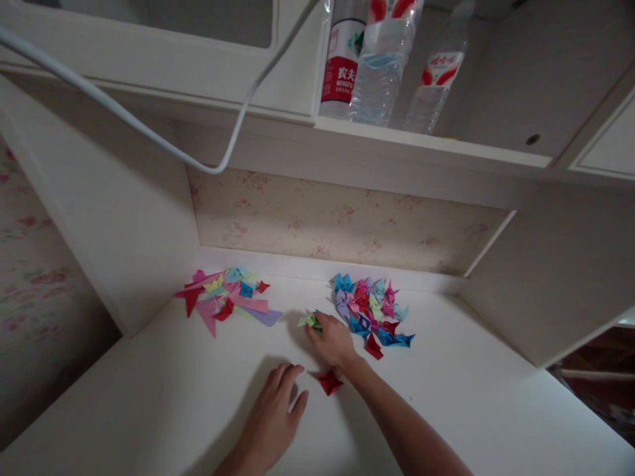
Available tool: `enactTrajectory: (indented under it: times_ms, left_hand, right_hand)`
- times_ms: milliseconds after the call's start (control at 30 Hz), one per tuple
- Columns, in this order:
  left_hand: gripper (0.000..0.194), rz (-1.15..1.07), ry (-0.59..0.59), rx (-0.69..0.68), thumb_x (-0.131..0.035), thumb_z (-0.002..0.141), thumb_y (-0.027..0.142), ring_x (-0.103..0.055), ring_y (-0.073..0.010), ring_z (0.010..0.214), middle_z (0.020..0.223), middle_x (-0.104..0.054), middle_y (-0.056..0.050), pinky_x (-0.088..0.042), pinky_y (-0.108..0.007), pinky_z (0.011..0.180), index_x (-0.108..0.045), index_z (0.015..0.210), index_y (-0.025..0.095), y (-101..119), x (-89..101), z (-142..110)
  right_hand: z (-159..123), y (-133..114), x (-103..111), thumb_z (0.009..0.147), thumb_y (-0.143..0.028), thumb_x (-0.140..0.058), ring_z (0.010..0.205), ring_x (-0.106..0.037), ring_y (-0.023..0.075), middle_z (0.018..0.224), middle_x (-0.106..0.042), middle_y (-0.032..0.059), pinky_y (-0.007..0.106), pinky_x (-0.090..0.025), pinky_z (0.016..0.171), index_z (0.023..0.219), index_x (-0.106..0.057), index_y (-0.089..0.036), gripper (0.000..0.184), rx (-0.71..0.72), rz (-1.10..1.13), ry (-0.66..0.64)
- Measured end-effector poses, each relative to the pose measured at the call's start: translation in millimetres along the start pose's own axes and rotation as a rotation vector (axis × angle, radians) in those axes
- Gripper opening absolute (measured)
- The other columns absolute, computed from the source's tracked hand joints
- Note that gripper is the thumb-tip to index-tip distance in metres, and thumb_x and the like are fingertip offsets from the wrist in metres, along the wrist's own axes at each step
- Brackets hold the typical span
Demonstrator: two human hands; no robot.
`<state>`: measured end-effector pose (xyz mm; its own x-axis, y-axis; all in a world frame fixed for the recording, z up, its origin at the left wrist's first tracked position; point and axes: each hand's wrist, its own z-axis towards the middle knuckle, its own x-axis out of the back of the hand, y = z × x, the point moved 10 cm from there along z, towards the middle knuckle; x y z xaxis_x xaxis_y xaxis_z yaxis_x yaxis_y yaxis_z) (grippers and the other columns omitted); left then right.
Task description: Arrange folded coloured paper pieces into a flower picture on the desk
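Note:
My right hand (331, 338) reaches over the white desktop (198, 410), its fingers closed on a light green folded-paper piece (310, 322). A bit of blue shows just behind those fingers; its shape is mostly hidden. Lower and to the left, my left hand (275, 410) rests near the desk surface, thumb apart from the fingers and nothing in it. Between the two wrists lies a red folded-paper piece (329, 382) with pointed corners. Just right of my right hand is a cluster of folded-paper pieces (362, 304) in blue, purple, pink, red and green.
A looser pile of coloured paper pieces (225, 297), some flat and some folded, lies at the back left. Overhead runs a shelf (446, 142) bearing several plastic bottles (380, 73). A white cable (218, 168) hangs in front of the cabinet. Side panels (536, 277) bound the desk.

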<state>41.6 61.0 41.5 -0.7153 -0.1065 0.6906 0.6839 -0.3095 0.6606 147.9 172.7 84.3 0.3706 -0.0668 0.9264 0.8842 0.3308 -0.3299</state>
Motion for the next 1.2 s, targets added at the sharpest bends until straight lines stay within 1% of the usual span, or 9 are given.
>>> enactTrajectory:
  times_ms: [167,267,367,433,533,700,967,1100,1200]
  left_hand:
    - [0.038,0.066,-0.042,0.027,-0.045,0.088,0.028,-0.049,-0.0266,0.119,0.125,-0.055,-0.011,-0.041,-0.046,0.102,-0.054,0.124,0.021,-16.4,-15.7,-0.6]
    - [0.04,0.077,-0.065,0.023,-0.044,0.087,0.026,-0.049,-0.026,0.118,0.126,-0.055,-0.011,-0.042,-0.044,0.102,-0.053,0.126,0.019,-20.4,-20.6,1.2]
    - [0.042,0.075,-0.084,0.005,-0.043,0.088,0.026,-0.049,-0.0247,0.119,0.127,-0.055,-0.011,-0.041,-0.041,0.103,-0.052,0.128,0.018,-18.1,-18.6,2.6]
    - [0.042,0.074,-0.106,0.004,-0.043,0.088,0.03,-0.05,-0.0243,0.118,0.126,-0.055,-0.011,-0.041,-0.04,0.103,-0.052,0.128,0.018,-14.8,-17.3,2.7]
    - [0.044,0.09,-0.127,0.02,-0.048,0.086,0.035,-0.048,-0.0252,0.119,0.129,-0.052,-0.011,-0.04,-0.04,0.103,-0.053,0.127,0.019,-10.5,-17.0,1.5]
    - [0.049,0.104,-0.106,0.019,-0.053,0.082,0.037,-0.046,-0.0256,0.122,0.132,-0.048,-0.01,-0.039,-0.041,0.103,-0.051,0.129,0.023,-7.6,-15.7,-0.3]
    - [0.075,0.305,-0.065,-0.11,-0.065,0.073,0.043,-0.023,-0.0324,0.138,0.154,-0.021,-0.006,-0.031,-0.049,0.108,-0.035,0.141,0.031,17.2,-26.9,19.3]
    - [0.078,0.411,-0.094,-0.162,-0.066,0.071,0.043,-0.023,-0.0341,0.138,0.153,-0.027,-0.006,-0.026,-0.053,0.109,-0.034,0.142,0.032,40.2,-49.1,44.0]
    - [0.06,0.436,-0.094,-0.212,-0.063,0.075,0.044,-0.03,-0.0315,0.134,0.147,-0.038,-0.005,-0.027,-0.05,0.108,-0.048,0.132,0.031,55.0,-59.0,62.9]
  right_hand:
    - [79.3,-65.2,-20.6,0.081,-0.044,-0.056,0.091,-0.065,0.0269,0.098,-0.07,0.0107,0.036,-0.047,0.077,0.101,-0.066,-0.019,0.034,0.101,0.062,-0.107]
    - [115.7,-110.8,-19.9,0.078,-0.045,-0.061,0.11,-0.057,0.0254,0.121,-0.062,0.0106,0.034,-0.045,0.088,0.121,-0.058,-0.02,0.05,0.226,0.148,-0.123]
    - [124.1,-140.3,-15.0,0.068,-0.04,-0.073,0.129,-0.041,0.0213,0.146,-0.04,0.0054,0.028,-0.037,0.1,0.139,-0.04,-0.025,0.081,0.354,0.236,-0.127]
    - [114.8,-141.3,-13.4,0.067,-0.037,-0.074,0.126,-0.044,0.0204,0.147,-0.039,0.0019,0.028,-0.038,0.1,0.139,-0.04,-0.028,0.08,0.382,0.285,-0.121]
    - [85.8,-116.2,-10.0,0.077,-0.032,-0.065,0.107,-0.059,0.0184,0.13,-0.057,-0.0006,0.028,-0.045,0.089,0.131,-0.05,-0.031,0.055,0.323,0.348,-0.059]
    - [13.5,-35.0,9.4,0.089,-0.028,-0.047,0.071,-0.064,0.0148,0.095,-0.071,0.0031,0.025,-0.047,0.071,0.115,-0.06,-0.021,0.03,0.09,0.413,0.126]
    - [-101.2,104.8,25.7,0.086,-0.048,-0.048,0.049,-0.047,0.0147,0.052,-0.052,-0.0036,0.024,-0.033,0.048,0.089,-0.067,-0.018,0.035,-0.318,0.615,0.384]
    - [-119.1,137.1,16.9,0.085,-0.051,-0.047,0.051,-0.047,0.0156,0.057,-0.056,-0.0016,0.025,-0.033,0.05,0.093,-0.068,-0.017,0.041,-0.416,0.66,0.402]
    - [-118.0,142.4,12.7,0.084,-0.053,-0.047,0.053,-0.049,0.0164,0.059,-0.059,0.0001,0.026,-0.035,0.052,0.091,-0.068,-0.016,0.043,-0.427,0.701,0.385]
